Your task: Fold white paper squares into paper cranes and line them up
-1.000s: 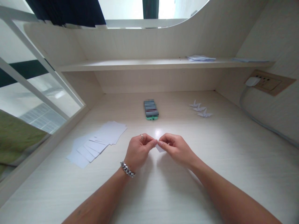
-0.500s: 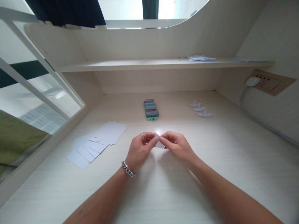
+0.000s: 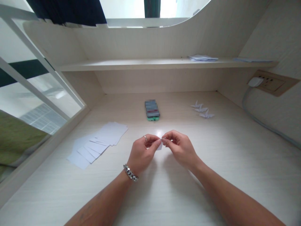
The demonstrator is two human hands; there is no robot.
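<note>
While both hands pinch folded paper (image 3: 160,145) | left hand (image 3: 143,153) | right hand (image 3: 180,147) | desk (image 3: 164,188)

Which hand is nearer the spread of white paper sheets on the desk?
Left. The left hand sits just right of the paper sheets; the right hand is farther right, beyond the left.

Both forearms are bare, no sleeves anywhere in view. The left hand (image 3: 142,153) has a thin silver ring (image 3: 145,138) on one finger and a chunky silver chain bracelet (image 3: 130,173) at the wrist. The right hand (image 3: 181,148) wears nothing at all.
</note>
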